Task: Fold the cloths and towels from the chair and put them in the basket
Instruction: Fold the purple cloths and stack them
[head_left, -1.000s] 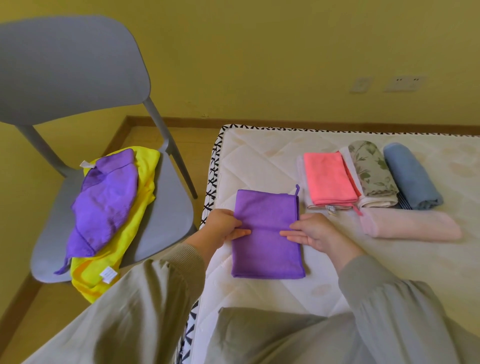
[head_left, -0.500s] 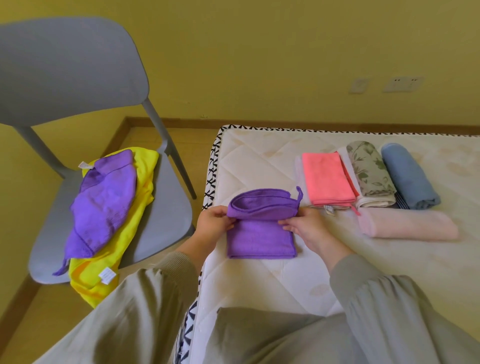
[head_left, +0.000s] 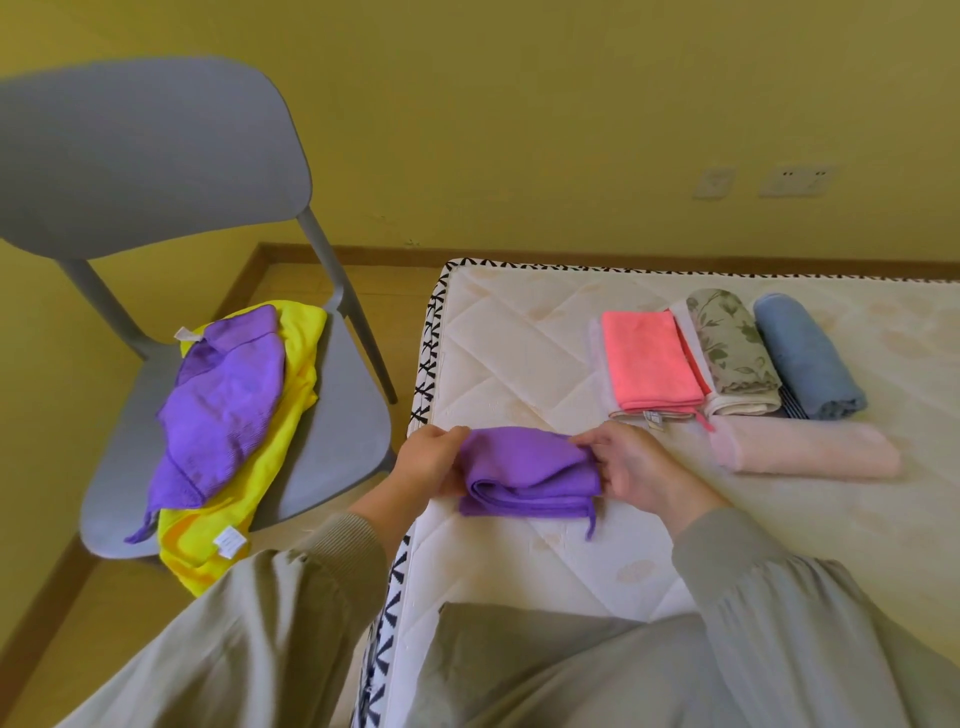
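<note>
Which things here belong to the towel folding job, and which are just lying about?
In the job: folded purple cloth gripped by left hand and right hand; loose purple cloth and yellow cloth on the chair; coral cloth, flowered towel, blue towel, pink towel, already folded.
Just lying about: mattress, wall sockets. No basket in view.

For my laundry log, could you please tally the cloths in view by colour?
Purple: 2, chair cloth and held cloth
Yellow: 1
Coral: 1
Floral: 1
Blue: 1
Pale pink: 1
Total: 7 (pale layers under Coral not counted)
</note>
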